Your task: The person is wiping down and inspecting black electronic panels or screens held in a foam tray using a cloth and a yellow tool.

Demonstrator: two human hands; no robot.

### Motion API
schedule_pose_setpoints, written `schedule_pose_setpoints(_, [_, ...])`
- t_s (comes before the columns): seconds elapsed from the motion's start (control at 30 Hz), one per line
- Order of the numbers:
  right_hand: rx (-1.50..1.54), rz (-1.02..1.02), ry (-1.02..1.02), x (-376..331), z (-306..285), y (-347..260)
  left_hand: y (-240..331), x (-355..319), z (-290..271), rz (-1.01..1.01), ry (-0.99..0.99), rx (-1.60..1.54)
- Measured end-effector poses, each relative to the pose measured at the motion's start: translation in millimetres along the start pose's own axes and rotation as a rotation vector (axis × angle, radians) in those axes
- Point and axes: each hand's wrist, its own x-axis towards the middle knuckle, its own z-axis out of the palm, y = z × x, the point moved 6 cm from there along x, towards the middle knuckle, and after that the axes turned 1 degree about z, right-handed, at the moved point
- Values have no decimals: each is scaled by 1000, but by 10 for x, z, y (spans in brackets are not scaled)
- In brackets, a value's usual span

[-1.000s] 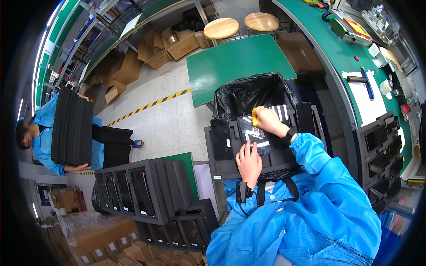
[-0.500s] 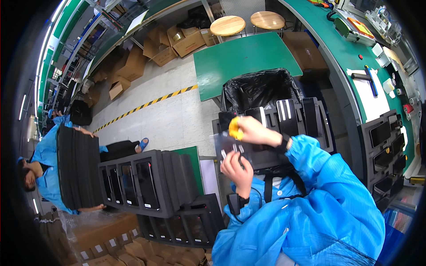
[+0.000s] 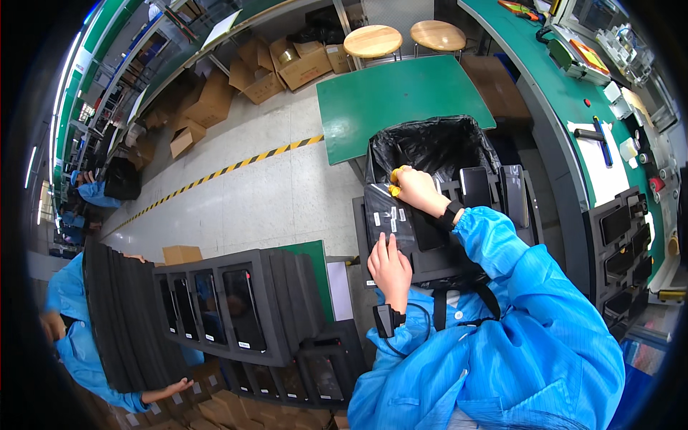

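A flat black device (image 3: 390, 215) with small white stickers lies on a black foam tray (image 3: 494, 188) in front of me. My right hand (image 3: 417, 188), with yellow finger covers, grips the device's far edge. Fingers of my left hand (image 3: 390, 269) press on and hold its near end. Just beyond the tray stands a bin lined with a black bag (image 3: 430, 142). More dark devices sit in the tray's slots to the right of my right hand.
Black foam racks holding dark screens (image 3: 229, 308) stand at my left. A co-worker in blue (image 3: 72, 337) holds a tall stack of black trays (image 3: 125, 315). Ahead are a green table (image 3: 401, 93), two wooden stools (image 3: 373, 39) and cardboard boxes (image 3: 215, 100). A green workbench (image 3: 573, 93) runs on the right.
My hands came down from a raised position, bringing the black device onto the foam tray. The co-worker with the tray stack shifted toward the lower left.
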Motion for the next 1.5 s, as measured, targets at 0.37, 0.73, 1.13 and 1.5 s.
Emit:
schedule_pose_setpoints(0.37, [-54,-93,-10,-113,70,-114,-6,-19,30,-5,27,-6])
schedule_pose_setpoints(0.73, [233,-386,-185,-860,-298,-848,-152,-257,-72,-131,116,-200])
schedule_pose_setpoints(1.13, [81,112,90,-122,36,62,-49,-271,4,-55,13,19])
schedule_pose_setpoints(1.5, [-97,-21,61,-136,101,-56,-57,-271,27,-45,20,26])
